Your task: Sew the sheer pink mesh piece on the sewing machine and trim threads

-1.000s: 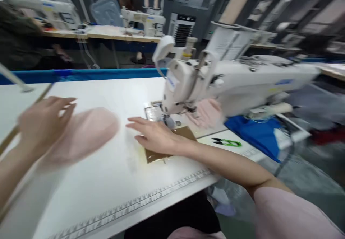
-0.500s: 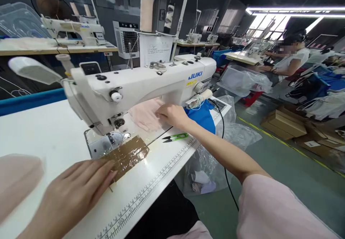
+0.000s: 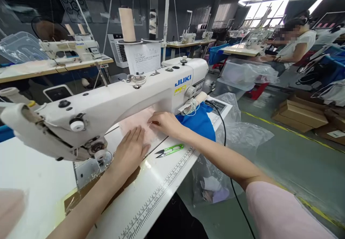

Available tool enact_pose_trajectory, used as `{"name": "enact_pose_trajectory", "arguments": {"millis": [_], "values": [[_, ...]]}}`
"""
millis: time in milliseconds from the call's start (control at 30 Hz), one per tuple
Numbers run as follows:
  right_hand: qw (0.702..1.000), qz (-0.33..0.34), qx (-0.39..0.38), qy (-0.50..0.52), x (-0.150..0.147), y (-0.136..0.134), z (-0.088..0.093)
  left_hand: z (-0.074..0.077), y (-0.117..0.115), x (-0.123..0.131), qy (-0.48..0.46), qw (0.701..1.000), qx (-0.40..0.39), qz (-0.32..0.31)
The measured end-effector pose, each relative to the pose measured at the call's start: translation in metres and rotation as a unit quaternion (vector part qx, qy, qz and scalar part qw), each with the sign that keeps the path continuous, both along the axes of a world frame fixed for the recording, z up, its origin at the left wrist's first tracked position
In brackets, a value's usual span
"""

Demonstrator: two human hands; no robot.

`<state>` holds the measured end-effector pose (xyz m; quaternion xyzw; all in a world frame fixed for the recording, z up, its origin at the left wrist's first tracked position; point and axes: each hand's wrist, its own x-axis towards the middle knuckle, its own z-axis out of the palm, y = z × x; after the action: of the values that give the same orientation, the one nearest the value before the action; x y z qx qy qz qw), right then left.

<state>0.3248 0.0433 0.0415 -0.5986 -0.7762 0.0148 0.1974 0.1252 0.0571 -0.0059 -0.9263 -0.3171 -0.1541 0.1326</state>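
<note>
A thin pale pink piece of fabric (image 3: 137, 120) lies under the arm of a white JUKI sewing machine (image 3: 151, 86). My left hand (image 3: 131, 148) rests on the near side of the fabric, fingers stretched out flat. At the fabric's right edge, my right hand (image 3: 166, 122) has its fingers closed in a pinch on it. Green-handled thread snips (image 3: 169, 150) lie on the white table (image 3: 161, 181) in front of my right hand. My left forearm partly covers the brown taped plate (image 3: 132, 179) near the needle area.
Blue cloth (image 3: 199, 122) and a bundle of cord (image 3: 191, 107) sit right of the machine. A black cable (image 3: 225, 135) hangs over the table's edge beside a clear plastic bag (image 3: 210, 174). Another pink piece (image 3: 10, 210) lies at far left. A co-worker (image 3: 296, 45) sits at back right.
My left hand has moved from the brown plate, forward and right, onto the pink fabric. My right hand stays at the fabric. The view has shifted, bringing the machine head lower left.
</note>
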Motion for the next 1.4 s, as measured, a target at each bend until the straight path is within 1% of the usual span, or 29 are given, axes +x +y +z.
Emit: {"name": "enact_pose_trajectory", "arguments": {"millis": [100, 167, 233, 333, 400, 467, 533, 600, 700, 800, 933, 1067, 1200, 1300, 1400], "values": [[1.000, 0.016, 0.003, -0.003, 0.010, -0.018, 0.000, -0.001, 0.001, 0.000, -0.006, 1.000, 0.007, -0.009], [1.000, 0.008, 0.008, -0.010, 0.020, -0.035, -0.002, 0.001, -0.002, -0.001, -0.020, 0.999, 0.021, -0.020], [1.000, -0.021, 0.013, -0.019, 0.034, -0.054, -0.007, 0.005, -0.005, 0.000, -0.044, 0.998, 0.042, -0.035], [0.995, -0.098, 0.023, -0.022, 0.060, -0.079, -0.016, 0.012, -0.014, 0.008, -0.072, 0.993, 0.058, -0.073], [0.990, -0.136, 0.027, -0.014, 0.077, -0.091, -0.023, 0.017, -0.020, 0.019, -0.073, 0.991, 0.036, -0.103], [0.988, -0.152, 0.026, 0.003, 0.091, -0.096, -0.027, 0.022, -0.026, 0.036, -0.068, 0.990, -0.022, -0.122], [0.987, -0.154, 0.027, 0.024, 0.103, -0.097, -0.030, 0.026, -0.031, 0.057, -0.059, 0.986, -0.085, -0.128], [0.987, -0.154, 0.033, 0.039, 0.112, -0.093, -0.032, 0.030, -0.035, 0.079, -0.046, 0.982, -0.121, -0.135], [0.984, -0.163, 0.048, 0.042, 0.126, -0.086, -0.034, 0.036, -0.039, 0.108, -0.024, 0.978, -0.149, -0.141], [0.978, -0.196, 0.064, 0.027, 0.140, -0.083, -0.038, 0.038, -0.040, 0.128, -0.018, 0.977, -0.167, -0.133], [0.965, -0.252, 0.072, 0.010, 0.159, -0.082, -0.045, 0.035, -0.034, 0.147, -0.034, 0.983, -0.155, -0.093], [0.952, -0.298, 0.067, 0.003, 0.176, -0.077, -0.050, 0.025, -0.026, 0.167, -0.038, 0.988, -0.142, -0.045], [0.946, -0.317, 0.063, -0.005, 0.184, -0.071, -0.050, 0.016, -0.022, 0.185, -0.038, 0.988, -0.148, -0.035], [0.944, -0.323, 0.061, -0.009, 0.184, -0.068, -0.049, 0.020, -0.023, 0.189, -0.044, 0.987, -0.153, -0.033], [0.944, -0.323, 0.062, -0.001, 0.185, -0.064, -0.048, 0.033, -0.029, 0.181, -0.048, 0.986, -0.160, -0.025]]}}
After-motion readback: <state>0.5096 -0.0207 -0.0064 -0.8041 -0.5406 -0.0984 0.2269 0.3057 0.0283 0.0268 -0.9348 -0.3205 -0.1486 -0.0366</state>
